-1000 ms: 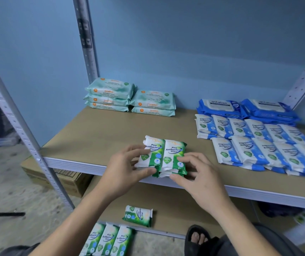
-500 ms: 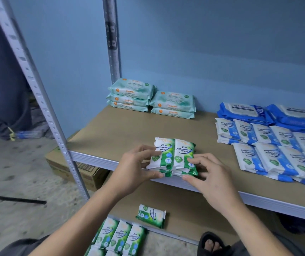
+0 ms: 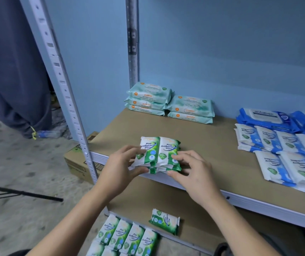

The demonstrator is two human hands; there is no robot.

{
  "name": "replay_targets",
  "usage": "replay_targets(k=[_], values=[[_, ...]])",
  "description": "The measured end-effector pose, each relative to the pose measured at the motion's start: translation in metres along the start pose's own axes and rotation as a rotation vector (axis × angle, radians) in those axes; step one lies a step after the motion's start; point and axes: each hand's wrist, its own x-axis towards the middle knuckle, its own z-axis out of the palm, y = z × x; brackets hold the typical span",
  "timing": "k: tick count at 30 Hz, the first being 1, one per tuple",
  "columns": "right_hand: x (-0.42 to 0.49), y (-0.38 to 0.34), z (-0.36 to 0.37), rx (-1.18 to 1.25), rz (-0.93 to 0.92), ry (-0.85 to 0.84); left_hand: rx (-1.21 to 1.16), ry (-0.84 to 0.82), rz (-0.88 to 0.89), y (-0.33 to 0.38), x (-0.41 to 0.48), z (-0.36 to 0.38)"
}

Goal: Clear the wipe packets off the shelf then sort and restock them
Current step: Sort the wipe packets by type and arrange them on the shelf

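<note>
Head view: left grip [image 3: 118,167] and right grip [image 3: 194,172] clamp the green packs [image 3: 159,148], stacked at the front edge of the shelf [image 3: 212,145]. Risk: the slick top pair could slide off the lower ones and drop over the lip if pushed unevenly.

Pine wipes stack [image 3: 158,154]: frame centre, on shelf [image 3: 212,145] front edge.
guardian packs [image 3: 188,108]: behind it, upper centre.
antabax packs [image 3: 267,117]: right edge.
</note>
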Motion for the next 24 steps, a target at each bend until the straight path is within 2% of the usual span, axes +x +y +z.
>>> replay_targets(k=[11, 20, 24], values=[[0.034, -0.011, 0.055, 0.009, -0.037, -0.024, 0.178, 0.018, -0.085, -0.033, 0.001, -0.037], [0.106, -0.002, 0.085, -0.109, -0.025, 0.005, 0.415, -0.082, -0.186, -0.054, 0.074, -0.033], [0.137, 0.005, 0.095, -0.186, -0.041, 0.027, 0.385, -0.111, -0.249, -0.070, 0.113, -0.030]])
